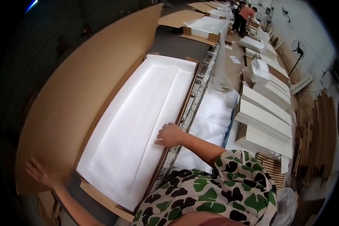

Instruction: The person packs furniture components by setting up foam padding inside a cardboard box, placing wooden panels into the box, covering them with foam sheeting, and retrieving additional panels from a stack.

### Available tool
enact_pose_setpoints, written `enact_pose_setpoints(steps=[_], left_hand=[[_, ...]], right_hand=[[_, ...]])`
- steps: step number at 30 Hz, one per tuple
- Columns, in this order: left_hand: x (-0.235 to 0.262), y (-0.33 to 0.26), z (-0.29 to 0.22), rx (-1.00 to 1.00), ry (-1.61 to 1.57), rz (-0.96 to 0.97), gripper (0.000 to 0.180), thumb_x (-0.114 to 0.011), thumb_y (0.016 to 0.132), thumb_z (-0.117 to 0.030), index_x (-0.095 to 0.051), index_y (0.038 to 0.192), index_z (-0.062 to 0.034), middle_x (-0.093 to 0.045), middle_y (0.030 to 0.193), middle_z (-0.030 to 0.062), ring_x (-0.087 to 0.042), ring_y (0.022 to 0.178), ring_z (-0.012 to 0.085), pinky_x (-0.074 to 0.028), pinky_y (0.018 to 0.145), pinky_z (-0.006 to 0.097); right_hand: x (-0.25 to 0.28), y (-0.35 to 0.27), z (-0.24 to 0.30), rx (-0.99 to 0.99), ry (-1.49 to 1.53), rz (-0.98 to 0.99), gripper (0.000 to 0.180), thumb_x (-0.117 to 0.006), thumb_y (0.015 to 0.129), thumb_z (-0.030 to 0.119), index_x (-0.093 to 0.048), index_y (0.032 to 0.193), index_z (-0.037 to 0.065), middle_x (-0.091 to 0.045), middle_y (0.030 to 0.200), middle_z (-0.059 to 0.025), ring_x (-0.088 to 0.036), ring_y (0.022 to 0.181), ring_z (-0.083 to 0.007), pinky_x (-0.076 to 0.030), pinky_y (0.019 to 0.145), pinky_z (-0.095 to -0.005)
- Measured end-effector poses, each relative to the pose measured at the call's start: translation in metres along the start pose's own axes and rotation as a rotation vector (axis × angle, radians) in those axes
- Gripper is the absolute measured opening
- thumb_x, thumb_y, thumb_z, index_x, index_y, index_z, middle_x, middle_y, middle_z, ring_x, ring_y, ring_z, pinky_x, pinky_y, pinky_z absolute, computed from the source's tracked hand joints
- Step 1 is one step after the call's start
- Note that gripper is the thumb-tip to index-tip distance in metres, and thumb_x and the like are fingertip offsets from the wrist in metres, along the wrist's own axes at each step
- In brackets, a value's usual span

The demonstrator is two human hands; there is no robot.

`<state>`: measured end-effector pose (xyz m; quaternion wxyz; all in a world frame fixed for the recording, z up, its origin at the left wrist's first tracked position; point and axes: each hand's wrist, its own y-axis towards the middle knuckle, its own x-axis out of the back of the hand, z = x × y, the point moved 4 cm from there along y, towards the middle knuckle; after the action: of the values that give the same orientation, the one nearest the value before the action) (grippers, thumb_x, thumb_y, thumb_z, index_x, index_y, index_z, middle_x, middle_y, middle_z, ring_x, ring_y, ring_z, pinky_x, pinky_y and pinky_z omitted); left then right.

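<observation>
A long open cardboard box [176, 122] lies in front of me, filled with a white foam sheet [135, 124] that has shallow lengthwise ridges. My right hand [169, 135] rests with bent fingers on the foam at the box's right edge. My left hand [42, 173] is spread flat against the big raised cardboard lid [79, 90] near its lower left corner. Neither hand grips anything.
A metal roller rail [194, 101] runs along the box's right side. White bagged material [214, 116] and stacks of white panels [265, 116] lie to the right. More open boxes [205, 28] sit further up the line, where other people [243, 17] stand. Wooden strips [320, 132] lean at the far right.
</observation>
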<state>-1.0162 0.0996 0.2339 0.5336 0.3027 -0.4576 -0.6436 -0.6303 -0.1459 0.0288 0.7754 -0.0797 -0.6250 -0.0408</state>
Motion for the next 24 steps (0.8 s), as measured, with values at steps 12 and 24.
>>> enact_pose_setpoints(steps=[12, 24], left_hand=[[-0.203, -0.184, -0.108, 0.355, -0.429, 1.352, 0.062, -0.055, 0.08, -0.031, -0.031, 0.134, -0.0116, -0.028, 0.137, 0.0169, -0.027, 0.126, 0.0334, -0.025, 0.099, 0.051], [-0.018, -0.217, -0.268, -0.341, -1.067, 1.355, 0.052, -0.051, 0.083, -0.042, -0.041, 0.128, -0.0186, -0.025, 0.137, 0.0218, -0.021, 0.126, 0.0412, -0.023, 0.094, 0.061]], right_hand=[[0.0, 0.0, -0.015, -0.18, -0.077, 0.193, 0.046, -0.057, 0.071, 0.048, -0.062, 0.103, 0.016, -0.062, 0.097, -0.0023, -0.05, 0.098, -0.023, -0.04, 0.082, -0.0344], [-0.002, 0.012, -0.024, -0.193, -0.03, 0.181, 0.045, -0.059, 0.066, 0.047, -0.064, 0.099, 0.017, -0.062, 0.096, -0.0071, -0.051, 0.102, -0.0254, -0.042, 0.083, -0.0385]])
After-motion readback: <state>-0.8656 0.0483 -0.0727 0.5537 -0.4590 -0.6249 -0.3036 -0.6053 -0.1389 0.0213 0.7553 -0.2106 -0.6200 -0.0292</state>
